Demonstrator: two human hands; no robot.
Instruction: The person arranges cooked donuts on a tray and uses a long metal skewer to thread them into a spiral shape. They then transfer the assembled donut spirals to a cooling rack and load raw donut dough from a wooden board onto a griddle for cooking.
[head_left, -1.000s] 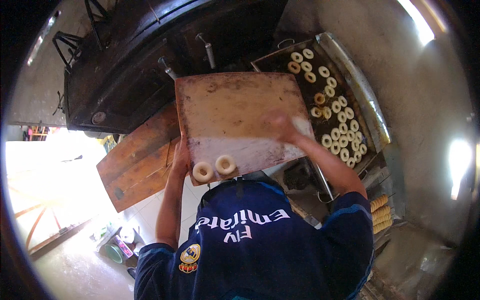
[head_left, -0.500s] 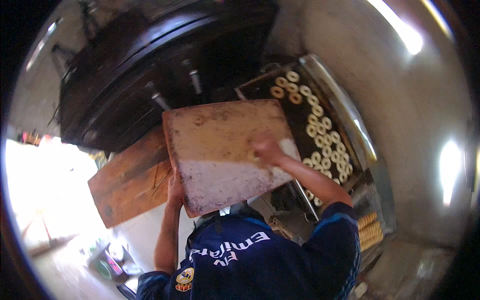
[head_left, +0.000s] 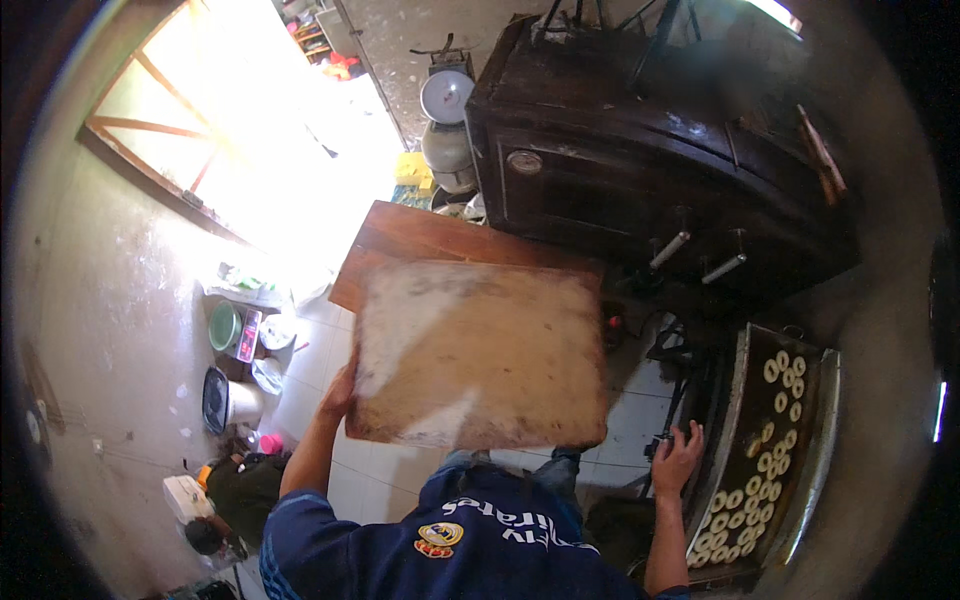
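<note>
A worn, flat, tan baking tray (head_left: 480, 350) with darker edges is held out in front of me. My left hand (head_left: 342, 388) grips its left edge, the fingers partly hidden by the tray. Off to the right, apart from the tray, my right hand (head_left: 678, 460) is raised with its fingers spread and nothing visible in them. It is nearest to a long metal pan (head_left: 741, 400) in which many pale dough rings (head_left: 765, 490) lie on a dark surface, a few of them browner.
A reddish wooden table (head_left: 400, 238) extends behind the tray. Beyond it stands a big dark oven (head_left: 600, 190) with metal handles. A dial scale (head_left: 447, 97) is beside the oven. Tubs and a white bucket (head_left: 243, 402) sit on the floor at left, near a bright doorway.
My right hand was on the tray's surface, blurred by motion; now it is away to the right and spread. My left hand still holds the tray. The view has swung to the left.
</note>
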